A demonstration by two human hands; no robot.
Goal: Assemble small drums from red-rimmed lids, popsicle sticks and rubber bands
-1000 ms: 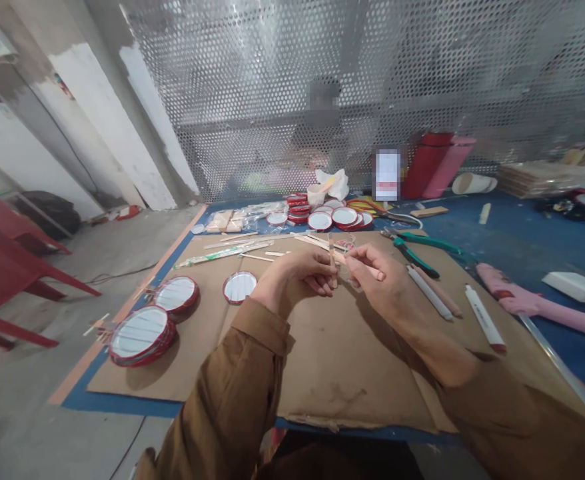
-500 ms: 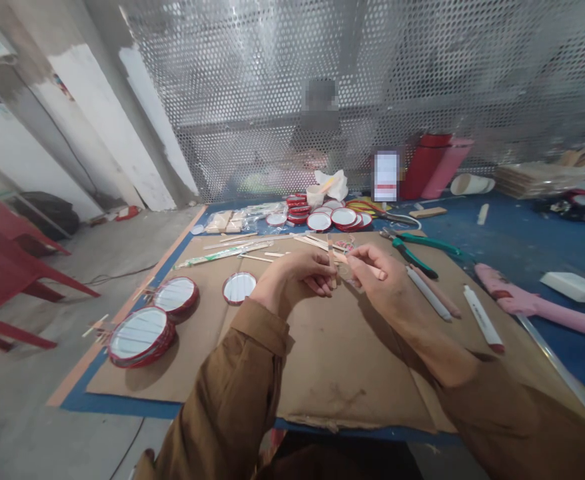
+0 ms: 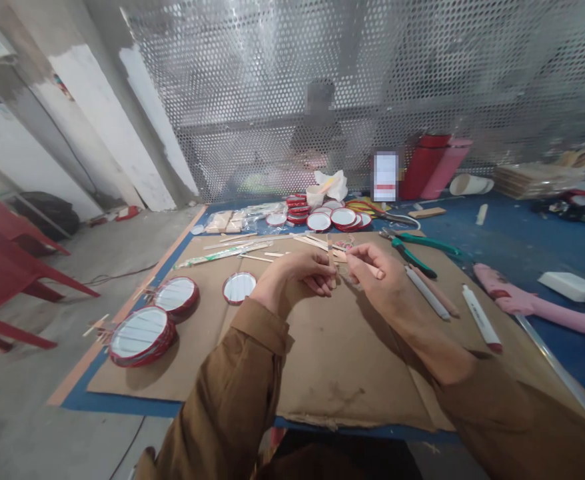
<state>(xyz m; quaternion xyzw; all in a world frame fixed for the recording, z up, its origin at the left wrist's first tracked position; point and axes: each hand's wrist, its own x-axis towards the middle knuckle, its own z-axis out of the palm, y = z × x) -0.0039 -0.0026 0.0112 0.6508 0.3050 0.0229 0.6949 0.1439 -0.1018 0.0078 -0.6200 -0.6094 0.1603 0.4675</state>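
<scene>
My left hand (image 3: 313,272) pinches a narrow wooden stick (image 3: 331,257) that stands nearly upright, its top end darker. Close by on the right, my right hand (image 3: 375,270) has its fingers closed around a small pale item, perhaps another wooden piece; the fingers hide most of it. Both hands are above a brown cardboard sheet (image 3: 322,360). Loose wooden sticks (image 3: 312,240) lie just behind them. To the left of my left hand rests a round white disc with a red rim (image 3: 240,288).
Two red-rimmed drum-like rounds with strings (image 3: 140,333) sit at the left. Pliers with green handles (image 3: 412,257), a marker (image 3: 481,319) and a pink glue gun (image 3: 537,303) lie at the right. Red-rimmed lids (image 3: 344,217) are piled at the back, near a red bottle (image 3: 426,167).
Both hands keep almost the same pose and place. Only a very slight shift of the view and of my right hand shows.
</scene>
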